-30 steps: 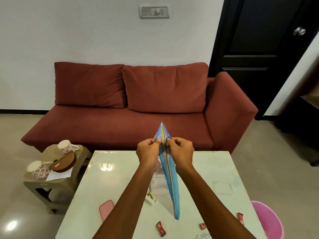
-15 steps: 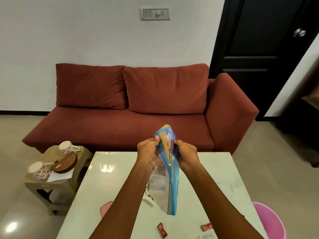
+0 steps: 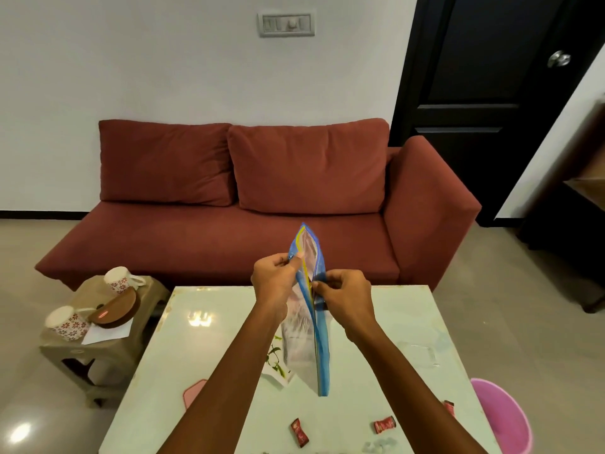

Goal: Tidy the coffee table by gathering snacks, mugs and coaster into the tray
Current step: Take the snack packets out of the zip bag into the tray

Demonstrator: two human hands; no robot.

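Note:
A clear zip bag [image 3: 311, 309] with a blue and yellow seal hangs upright above the pale coffee table [image 3: 203, 342]. My left hand [image 3: 273, 278] pinches one side of its top edge. My right hand [image 3: 343, 296] pinches the other side, slightly lower, and the mouth gapes a little at the top. Three small red wrapped candies lie near the table's front: one [image 3: 299, 436] in the middle, one [image 3: 383, 425] to its right, one [image 3: 449, 407] partly behind my right forearm. Two white mugs with red flowers [image 3: 119, 279] [image 3: 67, 322] stand on a low stool at left beside a brown round coaster [image 3: 114, 311].
The low beige stool [image 3: 75, 352] stands left of the table with a white paper under the coaster. A pink flat object [image 3: 193, 391] and a leaf-printed paper [image 3: 274, 365] lie on the table. A pink bin [image 3: 501, 417] is at the right, a red sofa [image 3: 196, 244] behind.
The bag's mouth has been pulled apart and then drawn narrower again. My right hand has slid lower along the seal while the left stays near the top.

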